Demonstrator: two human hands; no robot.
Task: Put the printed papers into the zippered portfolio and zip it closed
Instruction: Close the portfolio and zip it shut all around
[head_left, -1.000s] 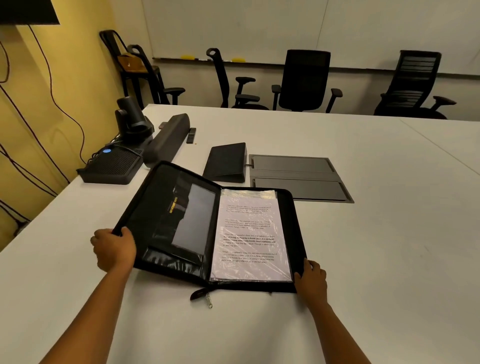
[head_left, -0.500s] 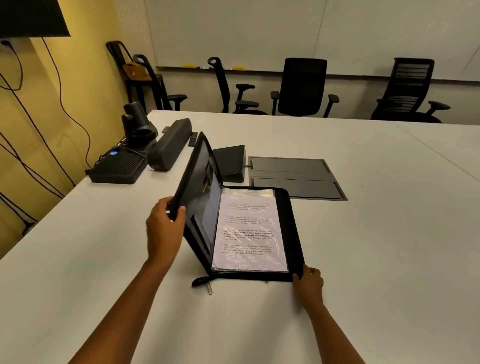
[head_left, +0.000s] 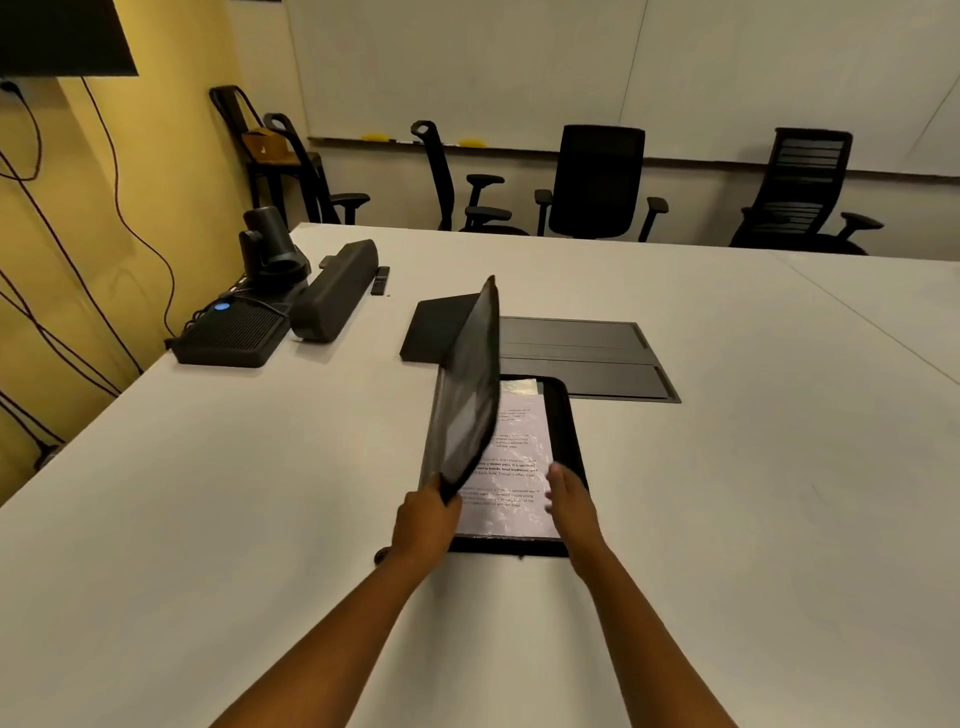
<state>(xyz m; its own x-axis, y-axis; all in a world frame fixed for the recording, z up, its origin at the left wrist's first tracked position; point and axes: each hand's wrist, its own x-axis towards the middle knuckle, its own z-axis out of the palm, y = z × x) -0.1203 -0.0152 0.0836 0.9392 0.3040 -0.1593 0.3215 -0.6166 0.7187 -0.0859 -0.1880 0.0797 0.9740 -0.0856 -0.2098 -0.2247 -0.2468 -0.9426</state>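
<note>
Left hand (head_left: 427, 525): pinching the near corner of the raised cover (head_left: 465, 410)!
Right hand (head_left: 569, 501): fingers straight, over the printed papers (head_left: 519, 447), right beneath that cover.

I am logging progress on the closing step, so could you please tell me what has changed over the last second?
The left hand, gripping the cover, swung it up from flat on the table to about upright, leaning over the printed papers. The right hand left the near right corner and moved over the papers' right side. The papers and the base half stayed put.
</note>
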